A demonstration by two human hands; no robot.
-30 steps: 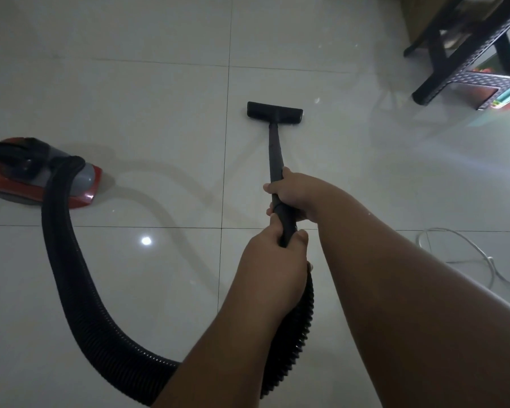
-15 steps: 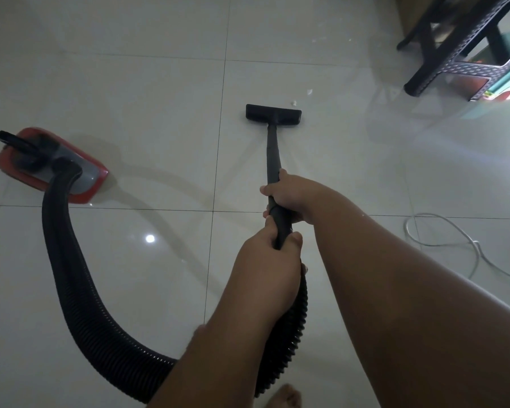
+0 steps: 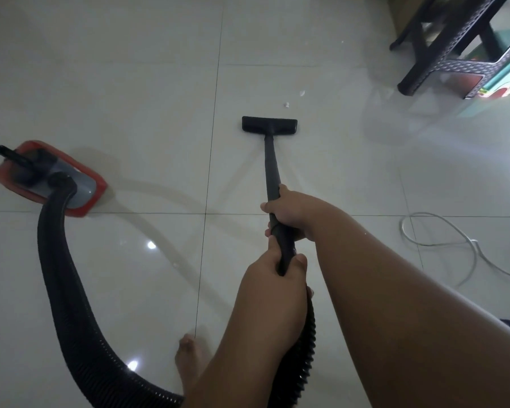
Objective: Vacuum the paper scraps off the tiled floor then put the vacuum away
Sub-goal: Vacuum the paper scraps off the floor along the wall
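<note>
Both hands grip the black vacuum wand [image 3: 270, 163]. My right hand [image 3: 292, 212] holds it higher up the tube, my left hand [image 3: 273, 278] lower, near the ribbed black hose [image 3: 62, 278]. The flat black nozzle [image 3: 269, 124] rests on the white tiled floor [image 3: 130, 83]. Two small white paper scraps [image 3: 286, 104] lie just beyond the nozzle's right end, apart from it. The hose loops left to the red and grey vacuum body [image 3: 50, 178] on the floor.
A dark woven-pattern stool [image 3: 454, 51] stands at the top right with a colourful box beneath it. A white cable [image 3: 442, 245] coils on the floor at the right. My bare foot [image 3: 189, 360] is on the tile below the hands.
The view has tilted down and back: the nozzle now sits farther short of the scraps, the vacuum body shows more fully at left, and my foot has come into view.
</note>
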